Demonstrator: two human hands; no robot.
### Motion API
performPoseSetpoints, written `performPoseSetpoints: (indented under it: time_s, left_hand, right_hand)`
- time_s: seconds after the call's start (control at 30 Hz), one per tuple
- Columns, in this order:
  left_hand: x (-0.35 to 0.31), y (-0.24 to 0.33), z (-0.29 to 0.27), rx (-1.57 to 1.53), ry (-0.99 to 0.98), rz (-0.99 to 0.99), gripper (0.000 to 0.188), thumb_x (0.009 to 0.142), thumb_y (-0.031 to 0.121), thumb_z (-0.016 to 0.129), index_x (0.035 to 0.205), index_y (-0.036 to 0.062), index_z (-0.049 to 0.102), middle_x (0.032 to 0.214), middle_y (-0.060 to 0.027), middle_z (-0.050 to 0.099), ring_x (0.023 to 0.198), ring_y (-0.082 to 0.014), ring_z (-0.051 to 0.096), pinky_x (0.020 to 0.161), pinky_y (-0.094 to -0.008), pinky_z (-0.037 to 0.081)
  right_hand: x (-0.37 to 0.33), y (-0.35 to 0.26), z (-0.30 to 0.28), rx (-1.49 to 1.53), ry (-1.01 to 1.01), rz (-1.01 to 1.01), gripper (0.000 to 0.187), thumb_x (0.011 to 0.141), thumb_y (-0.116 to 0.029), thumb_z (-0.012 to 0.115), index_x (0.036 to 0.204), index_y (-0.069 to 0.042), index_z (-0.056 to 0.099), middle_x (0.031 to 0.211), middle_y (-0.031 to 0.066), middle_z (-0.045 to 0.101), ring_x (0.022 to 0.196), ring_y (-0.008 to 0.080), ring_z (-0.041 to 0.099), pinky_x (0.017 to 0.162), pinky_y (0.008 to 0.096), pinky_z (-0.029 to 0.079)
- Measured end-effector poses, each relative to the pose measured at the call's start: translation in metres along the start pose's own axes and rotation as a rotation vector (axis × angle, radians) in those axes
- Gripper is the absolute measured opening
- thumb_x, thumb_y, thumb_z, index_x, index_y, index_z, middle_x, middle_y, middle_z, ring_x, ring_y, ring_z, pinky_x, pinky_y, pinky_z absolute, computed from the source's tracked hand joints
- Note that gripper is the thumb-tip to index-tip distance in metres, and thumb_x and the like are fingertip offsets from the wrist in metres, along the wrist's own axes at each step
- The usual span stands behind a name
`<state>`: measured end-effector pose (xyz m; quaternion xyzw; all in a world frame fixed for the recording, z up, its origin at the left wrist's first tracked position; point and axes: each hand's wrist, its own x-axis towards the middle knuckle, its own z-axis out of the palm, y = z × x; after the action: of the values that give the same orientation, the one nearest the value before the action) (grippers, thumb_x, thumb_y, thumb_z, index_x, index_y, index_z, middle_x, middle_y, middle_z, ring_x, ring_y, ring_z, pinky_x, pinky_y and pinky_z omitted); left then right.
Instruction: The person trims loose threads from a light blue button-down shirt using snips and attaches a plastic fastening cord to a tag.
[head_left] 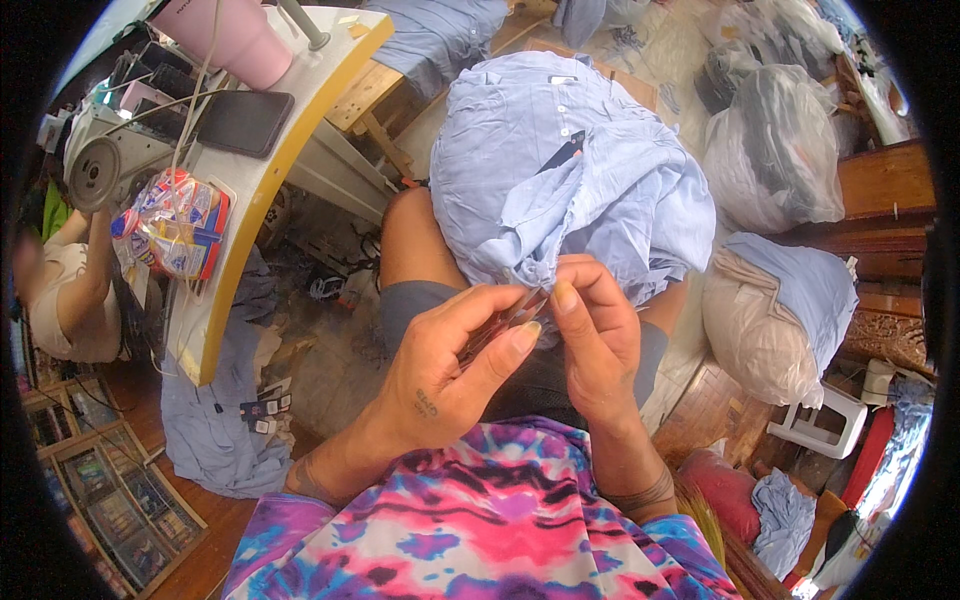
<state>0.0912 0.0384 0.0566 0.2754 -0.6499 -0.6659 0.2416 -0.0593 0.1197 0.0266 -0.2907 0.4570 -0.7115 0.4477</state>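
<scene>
Light-blue garment cloth with buttons, apparently a shirt (520, 130), lies bunched across my lap and knees. Its gathered edge comes down to my fingertips. My right hand (604, 345) is closed, pinching that edge between thumb and forefinger. My left hand (450, 365) is closed around a slim, shiny tool (495, 325) whose narrow tip meets the cloth at the right fingertips. Most of the tool is hidden by the left fingers, so its exact kind is unclear. A dark label (562, 152) shows on the garment.
On the left, a yellow-edged table (290, 140) holds a pink tumbler (225, 40), a dark phone (243, 124) and a plastic-wrapped packet (175, 225). Another person (75, 290) sits beyond it. Stuffed bags (775, 150) and a white stool (822, 425) stand at right.
</scene>
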Motion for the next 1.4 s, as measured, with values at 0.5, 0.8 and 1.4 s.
performPoseSetpoints:
  time_s: [0.5, 0.8, 1.4]
  left_hand:
    - [-0.0017, -0.0029, -0.0034, -0.005, -0.003, 0.010, 0.030, 0.100, 0.016, 0.063, 0.120, -0.0062, 0.063, 0.093, -0.0079, 0.064, 0.078, -0.0096, 0.056, 0.068, -0.0250, 0.045]
    - [-0.0034, -0.0070, -0.0044, -0.034, 0.005, 0.003, 0.028, 0.100, 0.017, 0.063, 0.118, -0.0052, 0.064, 0.088, -0.0061, 0.063, 0.073, -0.0079, 0.052, 0.064, -0.0246, 0.042]
    - [-0.0005, -0.0066, -0.0065, -0.009, 0.022, 0.010, 0.025, 0.100, 0.016, 0.064, 0.114, -0.0052, 0.065, 0.087, -0.0046, 0.063, 0.073, -0.0064, 0.052, 0.063, -0.0236, 0.041]
  right_hand:
    - [-0.0008, 0.0013, 0.0052, 0.019, -0.011, -0.011, 0.013, 0.106, -0.013, 0.056, 0.105, 0.000, 0.058, 0.104, 0.0018, 0.053, 0.092, 0.0084, 0.050, 0.085, 0.0239, 0.041]
    - [-0.0001, 0.0020, 0.0064, 0.022, -0.019, -0.003, 0.013, 0.106, -0.014, 0.056, 0.105, -0.001, 0.057, 0.104, 0.0015, 0.053, 0.093, 0.0086, 0.051, 0.086, 0.0246, 0.042]
    - [0.0004, 0.0026, 0.0068, -0.021, -0.062, -0.012, 0.011, 0.106, -0.011, 0.056, 0.107, 0.000, 0.058, 0.104, 0.0027, 0.054, 0.094, 0.0097, 0.054, 0.087, 0.0250, 0.044]
